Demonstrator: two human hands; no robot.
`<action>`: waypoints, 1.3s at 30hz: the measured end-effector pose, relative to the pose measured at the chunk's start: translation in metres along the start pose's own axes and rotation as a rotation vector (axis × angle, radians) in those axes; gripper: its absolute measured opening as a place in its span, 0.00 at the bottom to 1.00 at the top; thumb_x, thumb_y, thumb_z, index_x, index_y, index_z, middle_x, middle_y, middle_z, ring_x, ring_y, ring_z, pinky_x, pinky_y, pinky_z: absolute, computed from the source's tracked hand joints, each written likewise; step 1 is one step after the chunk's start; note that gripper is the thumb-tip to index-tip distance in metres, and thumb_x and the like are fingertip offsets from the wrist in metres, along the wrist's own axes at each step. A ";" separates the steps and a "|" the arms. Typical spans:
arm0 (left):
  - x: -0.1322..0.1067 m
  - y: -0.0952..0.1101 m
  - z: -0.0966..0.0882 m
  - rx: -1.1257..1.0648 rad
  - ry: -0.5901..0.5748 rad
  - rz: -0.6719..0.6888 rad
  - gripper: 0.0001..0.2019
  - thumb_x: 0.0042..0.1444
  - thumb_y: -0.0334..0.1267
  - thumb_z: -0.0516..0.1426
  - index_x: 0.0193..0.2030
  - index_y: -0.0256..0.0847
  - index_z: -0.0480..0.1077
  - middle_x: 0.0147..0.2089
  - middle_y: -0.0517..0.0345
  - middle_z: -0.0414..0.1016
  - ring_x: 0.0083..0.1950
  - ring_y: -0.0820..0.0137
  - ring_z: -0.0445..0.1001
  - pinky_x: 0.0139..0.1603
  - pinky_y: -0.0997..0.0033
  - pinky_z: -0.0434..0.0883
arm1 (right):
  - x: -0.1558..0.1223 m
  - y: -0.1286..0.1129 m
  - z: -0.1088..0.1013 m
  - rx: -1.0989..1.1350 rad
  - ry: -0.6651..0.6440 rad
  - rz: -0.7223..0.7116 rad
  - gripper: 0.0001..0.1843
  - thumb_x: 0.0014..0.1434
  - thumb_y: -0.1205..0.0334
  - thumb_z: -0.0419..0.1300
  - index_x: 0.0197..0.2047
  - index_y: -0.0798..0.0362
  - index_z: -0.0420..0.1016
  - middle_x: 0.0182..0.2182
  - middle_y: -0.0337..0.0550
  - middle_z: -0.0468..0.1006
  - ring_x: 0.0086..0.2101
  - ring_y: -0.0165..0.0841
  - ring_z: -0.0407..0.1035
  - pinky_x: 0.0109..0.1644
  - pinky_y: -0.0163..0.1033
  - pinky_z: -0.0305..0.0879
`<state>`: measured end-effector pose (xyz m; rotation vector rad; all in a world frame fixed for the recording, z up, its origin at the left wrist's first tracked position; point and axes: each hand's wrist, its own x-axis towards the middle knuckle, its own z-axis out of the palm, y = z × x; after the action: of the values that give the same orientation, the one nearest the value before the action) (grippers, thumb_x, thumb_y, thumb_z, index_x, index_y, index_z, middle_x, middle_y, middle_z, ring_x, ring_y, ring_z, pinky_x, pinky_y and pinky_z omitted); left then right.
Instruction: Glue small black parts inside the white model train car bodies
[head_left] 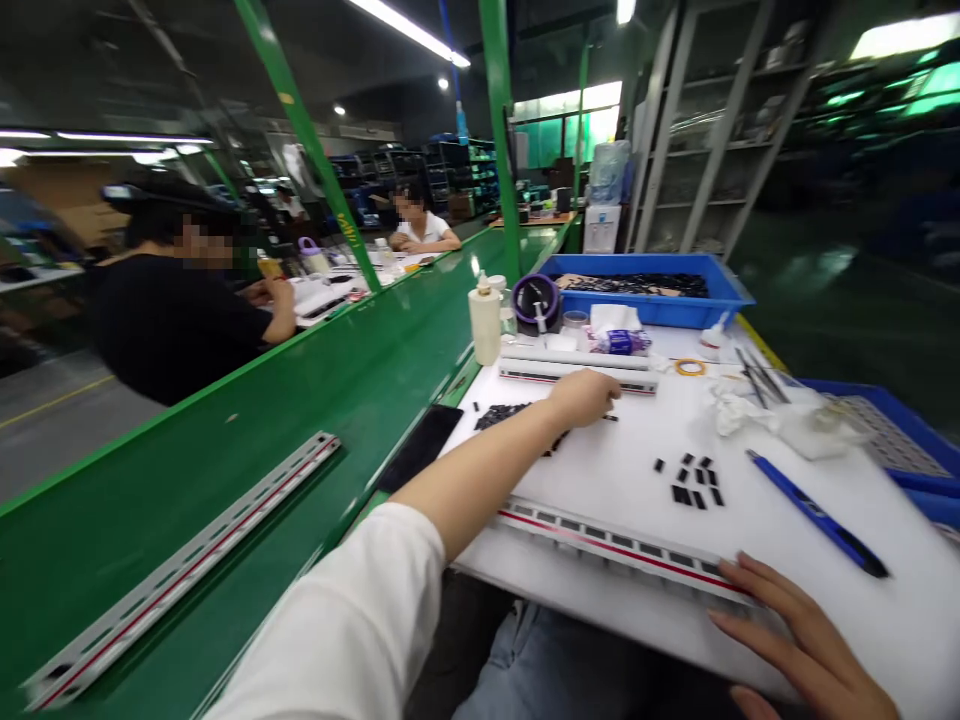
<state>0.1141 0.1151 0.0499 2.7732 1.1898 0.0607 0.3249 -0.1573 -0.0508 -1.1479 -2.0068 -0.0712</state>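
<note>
My left hand (589, 397) reaches across the white table (615, 470) with its fingers curled over a pile of small black parts (504, 414); what they pinch is hidden. My right hand (795, 640) lies flat, fingers spread, on the right end of a long grey rail with a red stripe (607, 540) at the table's near edge. Several loose black parts (694, 482) lie between the hands. A blue-handled tool (817, 515) rests to the right.
A second rail (577, 365) lies at the back beside a white bottle (484, 320), tape roll (535, 297) and blue bin (645, 300). Another rail (180, 570) sits on the green conveyor (300, 400). A black phone (420, 447) lies at the table's left. Two people sit across.
</note>
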 end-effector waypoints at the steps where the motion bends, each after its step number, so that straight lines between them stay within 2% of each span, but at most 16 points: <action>1: 0.000 -0.003 -0.001 -0.023 0.004 -0.001 0.13 0.66 0.42 0.55 0.52 0.37 0.71 0.50 0.51 0.76 0.49 0.65 0.75 0.51 0.57 0.74 | 0.006 -0.010 -0.003 0.001 -0.016 0.017 0.19 0.57 0.63 0.62 0.53 0.47 0.76 0.61 0.48 0.69 0.59 0.52 0.66 0.54 0.54 0.74; 4: -0.002 -0.011 -0.004 -0.054 0.015 -0.021 0.14 0.66 0.43 0.55 0.52 0.38 0.71 0.51 0.51 0.75 0.50 0.64 0.75 0.52 0.56 0.73 | 0.016 -0.027 -0.006 -0.001 -0.020 0.093 0.17 0.59 0.61 0.61 0.52 0.48 0.75 0.61 0.50 0.69 0.61 0.51 0.64 0.57 0.57 0.73; 8: -0.007 -0.018 -0.006 -0.029 -0.005 -0.072 0.13 0.65 0.44 0.56 0.50 0.38 0.72 0.50 0.51 0.75 0.51 0.63 0.74 0.54 0.54 0.72 | 0.015 -0.027 -0.007 0.015 -0.017 0.118 0.17 0.59 0.59 0.62 0.52 0.48 0.75 0.62 0.50 0.68 0.62 0.51 0.62 0.57 0.58 0.72; 12: -0.008 -0.012 -0.005 -0.002 -0.047 -0.117 0.13 0.64 0.44 0.57 0.49 0.38 0.72 0.51 0.51 0.74 0.52 0.63 0.73 0.55 0.53 0.71 | 0.016 -0.025 -0.007 0.042 -0.012 0.127 0.17 0.59 0.58 0.62 0.51 0.49 0.75 0.61 0.51 0.68 0.62 0.51 0.62 0.58 0.58 0.71; 18: 0.000 0.002 0.003 0.021 -0.054 -0.306 0.15 0.64 0.44 0.58 0.52 0.37 0.70 0.53 0.49 0.73 0.53 0.62 0.73 0.54 0.52 0.73 | 0.018 -0.025 -0.006 0.073 -0.005 0.131 0.17 0.59 0.59 0.61 0.52 0.49 0.74 0.62 0.51 0.68 0.63 0.51 0.60 0.59 0.58 0.70; 23: 0.003 0.002 0.005 -0.087 -0.013 -0.351 0.15 0.64 0.44 0.58 0.53 0.37 0.70 0.54 0.49 0.73 0.53 0.62 0.73 0.54 0.52 0.73 | 0.014 -0.025 -0.006 0.118 -0.009 0.126 0.18 0.60 0.59 0.61 0.54 0.48 0.73 0.62 0.52 0.66 0.64 0.52 0.58 0.60 0.60 0.68; 26: 0.000 0.006 -0.005 -0.229 0.027 -0.342 0.14 0.63 0.42 0.59 0.50 0.37 0.71 0.51 0.50 0.74 0.50 0.63 0.74 0.52 0.55 0.73 | 0.022 -0.027 -0.019 0.231 0.048 0.177 0.16 0.62 0.58 0.58 0.52 0.48 0.73 0.62 0.51 0.65 0.63 0.51 0.60 0.59 0.58 0.69; 28: -0.005 0.014 -0.015 -0.363 0.044 -0.313 0.13 0.60 0.39 0.61 0.49 0.37 0.72 0.46 0.51 0.77 0.44 0.66 0.76 0.46 0.62 0.74 | 0.043 -0.027 -0.034 0.269 0.172 0.257 0.13 0.63 0.59 0.57 0.51 0.48 0.74 0.58 0.51 0.69 0.58 0.48 0.66 0.55 0.52 0.72; 30: -0.015 0.028 -0.027 -0.515 0.051 -0.263 0.15 0.56 0.37 0.62 0.50 0.38 0.72 0.42 0.54 0.79 0.38 0.69 0.76 0.36 0.70 0.73 | 0.079 -0.023 -0.048 0.237 0.274 0.362 0.11 0.63 0.61 0.58 0.48 0.48 0.77 0.47 0.49 0.74 0.48 0.41 0.72 0.47 0.45 0.74; 32: -0.027 0.043 -0.037 -0.653 0.068 -0.202 0.21 0.56 0.38 0.60 0.57 0.41 0.68 0.42 0.56 0.80 0.35 0.70 0.77 0.30 0.74 0.70 | 0.124 -0.013 -0.052 0.249 0.175 0.437 0.10 0.64 0.58 0.58 0.45 0.49 0.78 0.36 0.45 0.76 0.37 0.37 0.72 0.40 0.42 0.72; 35: -0.045 0.056 -0.045 -0.928 0.162 -0.153 0.24 0.55 0.37 0.60 0.59 0.40 0.65 0.40 0.56 0.79 0.36 0.71 0.77 0.30 0.75 0.70 | 0.185 0.011 -0.036 0.419 -0.066 0.622 0.16 0.61 0.52 0.60 0.46 0.52 0.78 0.27 0.39 0.75 0.26 0.31 0.69 0.30 0.38 0.70; 37: -0.054 0.058 -0.045 -1.083 0.228 -0.184 0.24 0.53 0.37 0.61 0.57 0.39 0.66 0.37 0.57 0.79 0.35 0.71 0.76 0.31 0.74 0.70 | 0.208 0.026 -0.016 0.698 -0.115 0.681 0.17 0.58 0.50 0.63 0.41 0.55 0.77 0.26 0.39 0.76 0.22 0.28 0.68 0.26 0.35 0.68; 39: -0.062 0.058 -0.042 -1.090 0.255 -0.244 0.22 0.52 0.36 0.61 0.55 0.40 0.68 0.36 0.58 0.79 0.33 0.71 0.76 0.30 0.73 0.70 | 0.213 0.036 0.003 0.963 -0.092 0.704 0.16 0.56 0.49 0.65 0.35 0.56 0.75 0.26 0.40 0.76 0.22 0.27 0.69 0.25 0.34 0.68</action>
<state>0.1093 0.0350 0.0993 1.6860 1.0577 0.7886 0.2937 0.0138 0.0778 -1.0993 -1.2890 1.1779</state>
